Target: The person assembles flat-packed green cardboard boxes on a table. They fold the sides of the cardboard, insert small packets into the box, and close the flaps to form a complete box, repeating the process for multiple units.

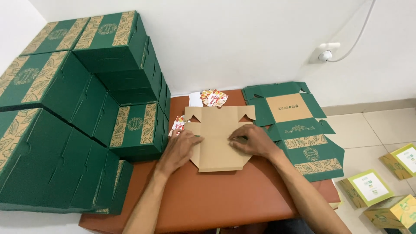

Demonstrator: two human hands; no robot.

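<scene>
A flat brown cardboard box blank [218, 143] lies plain side up on a reddish-brown table [225, 199]. My left hand [181, 147] presses on the blank's left edge with fingers curled over a folded flap. On the right side of the blank rests my right hand [252, 141], fingers bent down on the card. To the right lies a stack of unfolded green box blanks [303, 130] with leaf patterns, one brown panel showing.
Several assembled green boxes [65, 108] with gold leaf bands are stacked at the left against the white wall. Small red and white sachets [212, 98] lie behind the blank. Yellow-green small boxes [368, 188] sit on the tiled floor at right. A wall socket [327, 52] with a cable is above.
</scene>
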